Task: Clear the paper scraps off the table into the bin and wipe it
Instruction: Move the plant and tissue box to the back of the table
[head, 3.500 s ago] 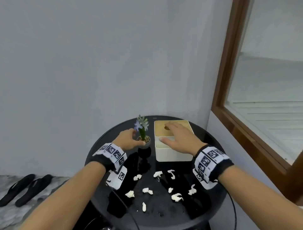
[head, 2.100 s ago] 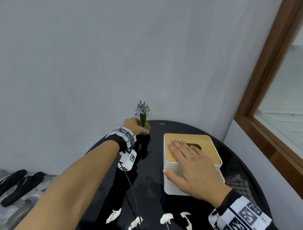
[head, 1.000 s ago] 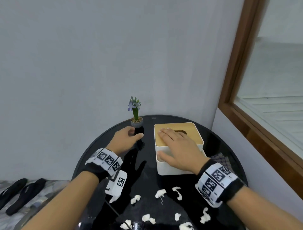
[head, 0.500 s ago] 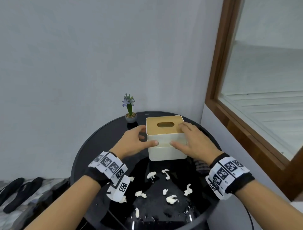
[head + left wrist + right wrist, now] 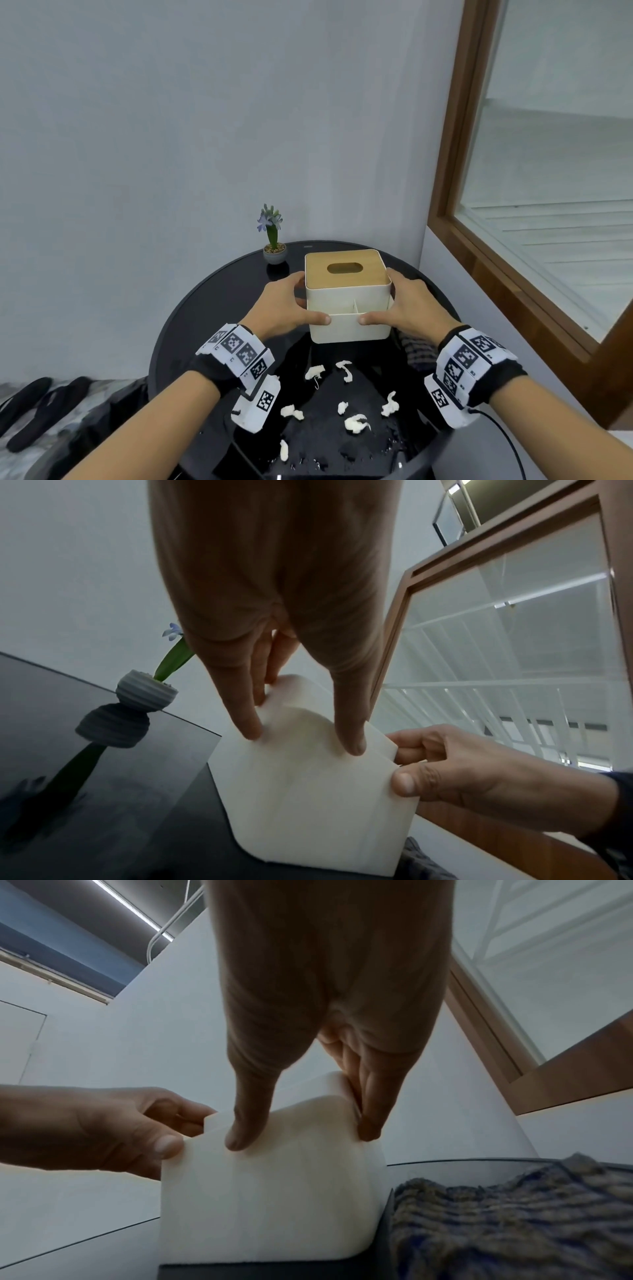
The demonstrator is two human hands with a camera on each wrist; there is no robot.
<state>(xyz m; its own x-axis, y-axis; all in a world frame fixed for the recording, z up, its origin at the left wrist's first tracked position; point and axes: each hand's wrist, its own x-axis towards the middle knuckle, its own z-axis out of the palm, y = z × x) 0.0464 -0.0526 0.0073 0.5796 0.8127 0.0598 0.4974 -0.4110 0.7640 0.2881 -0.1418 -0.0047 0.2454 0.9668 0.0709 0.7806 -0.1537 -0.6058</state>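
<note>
Several white paper scraps (image 5: 356,423) lie scattered on the near half of the round black table (image 5: 205,308). Behind them stands a white box with a wooden slotted lid (image 5: 347,294). My left hand (image 5: 287,305) grips its left side and my right hand (image 5: 400,305) grips its right side, both thumbs pressed on the front wall. The left wrist view shows my left hand (image 5: 301,731) with fingers around the box (image 5: 308,791) corner. In the right wrist view my right hand (image 5: 298,1131) clasps the box (image 5: 267,1204) the same way.
A small potted blue flower (image 5: 274,253) stands at the table's back, left of the box. A striped cloth (image 5: 416,353) lies at the table's right edge beside the box, also in the right wrist view as cloth (image 5: 514,1218). Wall and window frame (image 5: 455,205) close the right side. Black slippers (image 5: 37,407) lie on the floor.
My left hand set the flower pot at the back of the table, let go and came to the box. My right hand slid from the lid to the box's side.
</note>
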